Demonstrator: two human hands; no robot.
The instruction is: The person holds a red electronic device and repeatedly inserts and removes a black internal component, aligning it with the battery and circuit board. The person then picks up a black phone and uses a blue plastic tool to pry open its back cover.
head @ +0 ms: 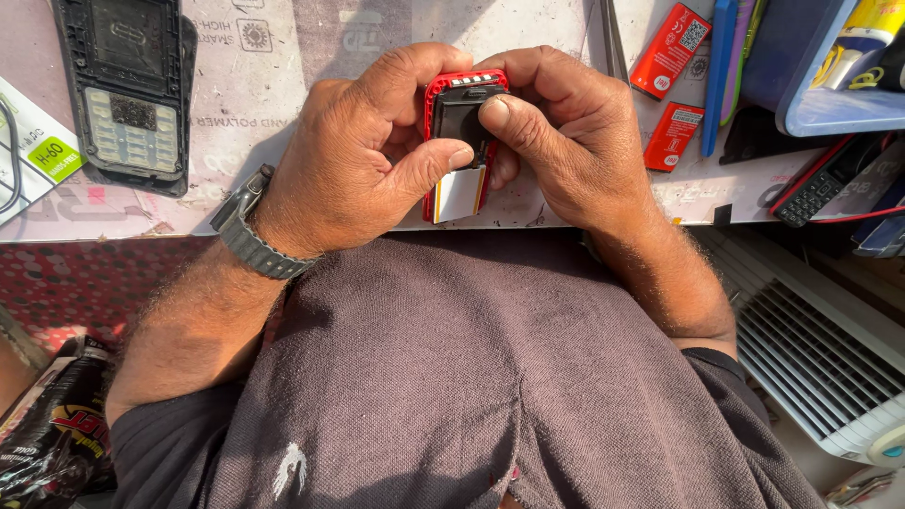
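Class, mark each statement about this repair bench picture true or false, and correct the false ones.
1. Both hands hold the small red phone. True.
2. The left hand wears a wristband. True.
3. The opened black keypad phone lies right of the hands. False: it lies to their left.
4. The two red batteries lie left of the hands. False: they lie right of the right hand.
5. The blue tray sits at the far right. True.
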